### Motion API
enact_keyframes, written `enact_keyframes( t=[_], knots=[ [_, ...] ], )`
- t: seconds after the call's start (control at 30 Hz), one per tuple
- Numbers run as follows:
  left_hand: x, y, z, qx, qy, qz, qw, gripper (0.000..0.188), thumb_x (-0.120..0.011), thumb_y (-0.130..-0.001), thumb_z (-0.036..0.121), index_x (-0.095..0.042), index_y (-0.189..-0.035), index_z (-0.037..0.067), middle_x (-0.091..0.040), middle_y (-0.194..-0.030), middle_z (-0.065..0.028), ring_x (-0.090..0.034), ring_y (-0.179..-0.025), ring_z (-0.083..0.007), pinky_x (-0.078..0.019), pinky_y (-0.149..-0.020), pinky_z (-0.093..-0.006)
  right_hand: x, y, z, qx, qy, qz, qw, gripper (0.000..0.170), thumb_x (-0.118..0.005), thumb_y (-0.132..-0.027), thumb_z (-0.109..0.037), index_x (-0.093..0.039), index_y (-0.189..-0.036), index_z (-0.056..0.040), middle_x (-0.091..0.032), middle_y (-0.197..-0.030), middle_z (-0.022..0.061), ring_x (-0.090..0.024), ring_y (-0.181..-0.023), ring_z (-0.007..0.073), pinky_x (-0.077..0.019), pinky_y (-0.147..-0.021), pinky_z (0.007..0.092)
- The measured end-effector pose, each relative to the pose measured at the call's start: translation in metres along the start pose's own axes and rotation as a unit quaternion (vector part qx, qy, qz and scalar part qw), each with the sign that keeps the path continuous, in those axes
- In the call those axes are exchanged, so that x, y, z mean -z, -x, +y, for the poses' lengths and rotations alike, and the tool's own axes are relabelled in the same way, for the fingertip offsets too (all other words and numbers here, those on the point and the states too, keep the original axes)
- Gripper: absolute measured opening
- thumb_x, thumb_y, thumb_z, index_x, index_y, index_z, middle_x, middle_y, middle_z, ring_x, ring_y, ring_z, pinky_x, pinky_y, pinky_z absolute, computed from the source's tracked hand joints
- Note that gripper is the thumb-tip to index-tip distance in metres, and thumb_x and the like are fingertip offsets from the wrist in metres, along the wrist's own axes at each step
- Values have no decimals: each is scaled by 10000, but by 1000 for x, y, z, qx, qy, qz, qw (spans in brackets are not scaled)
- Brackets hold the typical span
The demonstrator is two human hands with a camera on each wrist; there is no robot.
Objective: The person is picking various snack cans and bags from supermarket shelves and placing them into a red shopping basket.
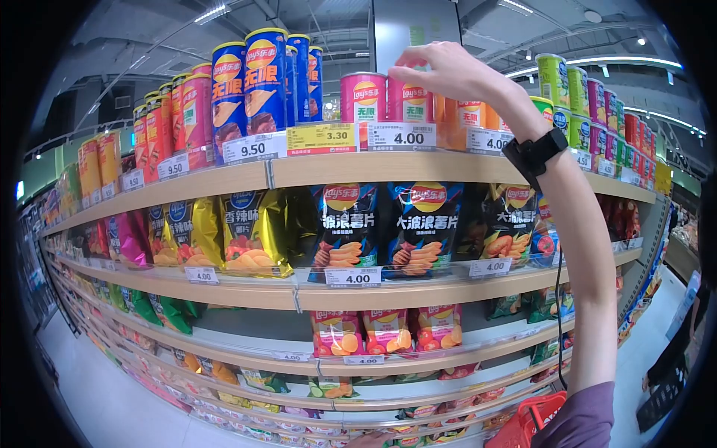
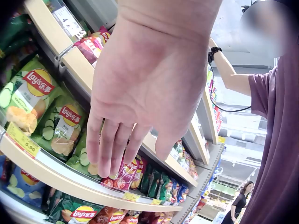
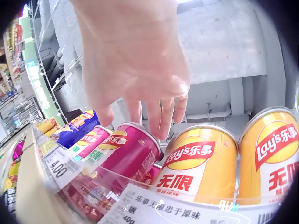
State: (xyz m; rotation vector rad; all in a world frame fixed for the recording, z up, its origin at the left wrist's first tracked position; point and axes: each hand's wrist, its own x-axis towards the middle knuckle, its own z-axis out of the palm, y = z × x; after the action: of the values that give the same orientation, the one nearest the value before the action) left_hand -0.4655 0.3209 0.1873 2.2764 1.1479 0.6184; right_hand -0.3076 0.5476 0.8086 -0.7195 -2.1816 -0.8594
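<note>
My right hand (image 1: 441, 66) reaches over the top shelf, right above a pink Lay's chip can (image 1: 411, 101). In the right wrist view the same pink can (image 3: 133, 151) leans. The thumb (image 3: 105, 116) is on its left and the fingers (image 3: 153, 116) extend down behind its lid, not curled round it. Yellow chip cans (image 3: 198, 158) stand just to the right. My left hand (image 2: 149, 88) hangs low before the shelves, fingers straight and holding nothing. Green bags of Lay's chips (image 2: 65, 121) are beside it.
Blue chip cans (image 1: 248, 82) stand left of the pink ones. A clear lip with price tags (image 1: 402, 137) runs along the top shelf front. Chip bags (image 1: 422, 224) fill lower shelves. A red basket (image 1: 526, 420) is at lower right. A person (image 2: 239, 203) stands farther off.
</note>
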Motion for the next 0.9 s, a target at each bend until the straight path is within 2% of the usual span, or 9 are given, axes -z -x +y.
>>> enact_keyframes(
  t=[0.1, 0.2, 0.27, 0.37, 0.57, 0.67, 0.77, 0.87, 0.9],
  knots=[
    [1, 0, 4, 2, -17, -2, 1000, 213, -546, -851, 65, -654, -1028, 115, -564, -1291, -102, -540, -1163, -316, -460, -945, -424, -10, -11, -9, 36, -75, 16, 996, 543, -476, -935, -521, -609, -1223, -80, -666, -1089, 173, -656, -978, 264, -529, -849, 397],
    [11, -3, 16, 33, -3, -35, 999, 217, -547, -847, 62, -652, -1031, 110, -563, -1290, -107, -545, -1151, -323, -462, -940, -431, -11, -16, -30, -8, -132, -46, 990, 522, -454, -951, -502, -602, -1231, -86, -656, -1122, 162, -650, -998, 270, -532, -856, 397],
    [-12, -3, -9, 6, -7, -19, 1000, 221, -548, -847, 61, -652, -1036, 109, -560, -1293, -111, -545, -1149, -327, -460, -941, -437, -16, -24, -32, 0, -110, -64, 992, 506, -466, -951, -485, -597, -1244, -94, -649, -1140, 164, -649, -1006, 273, -544, -835, 381],
    [9, -5, 17, 27, 2, -39, 999, 215, -549, -851, 69, -657, -1034, 105, -551, -1304, -118, -545, -1149, -333, -453, -949, -435, -23, -34, -31, 27, -100, -64, 993, 522, -477, -942, -495, -595, -1250, -90, -656, -1129, 165, -655, -997, 272, -546, -826, 370],
    [4, 3, 18, 0, -39, 18, 999, 208, -545, -872, 130, -672, -1037, 116, -536, -1318, -130, -501, -1219, -316, -426, -999, -417, -22, -36, -39, 20, -83, -53, 995, 587, -510, -909, -541, -594, -1252, -73, -670, -1100, 170, -667, -968, 297, -538, -849, 376],
    [18, 2, 32, 58, -4, -46, 997, 232, -519, -913, 180, -658, -1084, 111, -514, -1345, -151, -468, -1258, -321, -405, -1026, -417, -21, -30, -51, 10, -72, -46, 996, 602, -537, -886, -549, -597, -1253, -75, -671, -1092, 181, -665, -976, 310, -537, -860, 385],
    [30, 3, 47, 63, -25, -38, 997, 264, -484, -951, 220, -636, -1125, 92, -498, -1360, -176, -467, -1259, -332, -397, -1033, -420, -20, -27, -56, 8, -72, -55, 996, 582, -559, -869, -512, -598, -1261, -83, -660, -1110, 200, -660, -997, 317, -536, -875, 387],
    [36, 2, 63, 130, -8, -6, 992, 300, -460, -973, 261, -615, -1162, 87, -489, -1372, -180, -472, -1253, -339, -402, -1026, -429, -17, -28, -52, 17, -80, -58, 995, 582, -567, -860, -490, -594, -1265, -73, -654, -1123, 205, -664, -987, 315, -538, -872, 386],
    [31, 4, 57, 104, -18, -1, 994, 292, -469, -970, 261, -620, -1147, 85, -503, -1356, -180, -483, -1240, -338, -409, -1018, -426, -16, -27, -51, 18, -86, -55, 995, 583, -568, -858, -486, -593, -1265, -70, -654, -1121, 205, -664, -986, 315, -537, -874, 388]
  ],
)
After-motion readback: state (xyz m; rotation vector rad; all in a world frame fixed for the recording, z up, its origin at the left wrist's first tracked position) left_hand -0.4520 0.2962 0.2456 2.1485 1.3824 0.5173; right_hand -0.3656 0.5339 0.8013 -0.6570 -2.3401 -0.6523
